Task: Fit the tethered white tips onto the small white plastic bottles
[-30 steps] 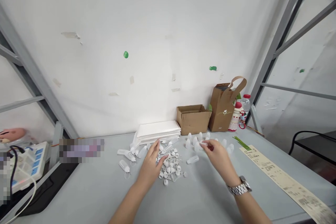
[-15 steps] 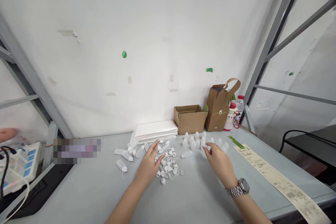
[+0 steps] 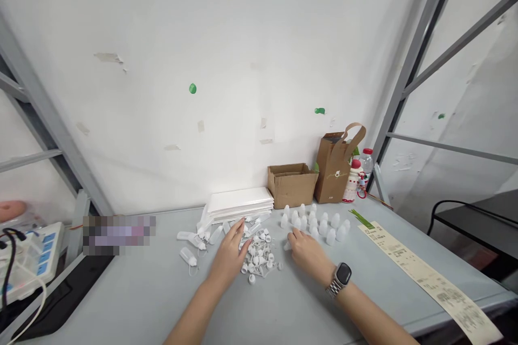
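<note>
My left hand [image 3: 230,250] rests beside the pile of white caps [image 3: 259,256], thumb apart from its outstretched fingers, nothing seen in it. Many of the caps carry thin loops. Over on the right, the fingers of my right hand [image 3: 308,252] are closed on a small squeeze bottle [image 3: 287,246] lying on the table; only its end shows, the rest being covered by the hand. Behind that hand several translucent bottles [image 3: 331,236] stand upright in a group. More bottles with caps attached [image 3: 188,256] lie left of my left hand.
At the wall are a stack of white sheets or boxes [image 3: 240,200], an open cardboard box [image 3: 293,188] and a brown paper bag [image 3: 332,172]. A long printed paper strip [image 3: 424,275] runs along the right. A power strip [image 3: 48,253] and black panel [image 3: 65,296] are at left.
My right hand has moved left and down from the standing bottles to the lying bottle and closed on it. One more bottle stands visible where it was. The left hand stays put.
</note>
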Demonstrator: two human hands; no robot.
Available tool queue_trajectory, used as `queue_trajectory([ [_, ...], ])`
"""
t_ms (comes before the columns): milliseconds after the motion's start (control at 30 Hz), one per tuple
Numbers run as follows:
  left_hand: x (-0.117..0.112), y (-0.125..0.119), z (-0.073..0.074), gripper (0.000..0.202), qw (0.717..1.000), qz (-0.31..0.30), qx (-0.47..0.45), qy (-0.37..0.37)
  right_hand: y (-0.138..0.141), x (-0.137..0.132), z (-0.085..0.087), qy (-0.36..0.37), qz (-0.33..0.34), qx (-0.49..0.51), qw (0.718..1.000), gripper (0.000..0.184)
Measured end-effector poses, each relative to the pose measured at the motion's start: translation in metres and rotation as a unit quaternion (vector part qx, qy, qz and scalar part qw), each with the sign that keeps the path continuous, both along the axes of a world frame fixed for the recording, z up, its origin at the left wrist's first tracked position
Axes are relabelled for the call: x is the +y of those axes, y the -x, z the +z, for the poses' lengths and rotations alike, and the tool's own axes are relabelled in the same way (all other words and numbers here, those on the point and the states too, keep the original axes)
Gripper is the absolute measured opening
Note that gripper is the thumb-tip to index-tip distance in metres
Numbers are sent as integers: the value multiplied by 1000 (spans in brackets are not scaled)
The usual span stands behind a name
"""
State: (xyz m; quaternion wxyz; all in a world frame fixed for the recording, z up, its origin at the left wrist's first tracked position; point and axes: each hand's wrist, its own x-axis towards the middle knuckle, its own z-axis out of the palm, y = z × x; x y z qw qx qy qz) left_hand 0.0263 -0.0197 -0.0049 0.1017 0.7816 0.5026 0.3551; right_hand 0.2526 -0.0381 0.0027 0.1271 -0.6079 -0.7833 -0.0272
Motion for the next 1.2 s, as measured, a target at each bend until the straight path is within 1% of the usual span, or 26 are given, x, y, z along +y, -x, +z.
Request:
queue_trajectory([
  [67, 0, -1, -1, 42, 1000, -1, 3, -10, -4, -2, 3, 5, -13, 10, 1000, 22],
  [133, 2, -1, -3, 42, 1000, 6, 8, -25, -9, -4, 4, 7, -39, 26, 999, 16],
  [200, 5, 0, -6, 41, 999, 26, 20, -43, -14, -4, 5, 7, -74, 47, 996, 15],
  [300, 9, 6, -9, 39, 992, 88, 67, -62, -19, -1, 3, 10, -113, 72, 991, 17],
  [400, 12, 13, -12, 49, 979, 134, 136, -67, -20, 1, 0, 13, -128, 82, 988, 17],
  [500, 12, 19, -13, 54, 970, 140, 191, -58, -18, -2, 0, 10, -143, 83, 986, 20],
  [567, 12, 21, -14, 50, 967, 142, 206, -49, -17, -6, 2, 4, -156, 80, 984, 26],
  [633, 13, 22, -15, 46, 967, 147, 206, -45, -15, -10, 6, -20, -161, 79, 984, 34],
  [700, 14, 22, -14, 44, 968, 147, 200, -45, -11, -14, 12, -56, -148, 80, 984, 38],
  [767, 14, 22, -13, 42, 969, 143, 195, -45, -4, -14, 18, -77, -120, 83, 986, 37],
  [867, 14, 23, -10, 40, 971, 135, 195, -41, 11, -7, 27, -67, -63, 97, 991, 36],
  [967, 14, 25, -8, 41, 970, 132, 200, -35, 31, 7, 34, -48, 1, 155, 987, 35],
  [1000, 14, 27, -8, 41, 970, 131, 202, -33, 37, 12, 35, -43, 11, 167, 985, 35],
  [1100, 16, 31, -6, 37, 969, 129, 209, -31, 55, 22, 30, -30, 31, 198, 979, 35],
  [1200, 19, 34, -2, 29, 969, 127, 211, -32, 65, 23, 18, -14, 41, 239, 970, 35],
])
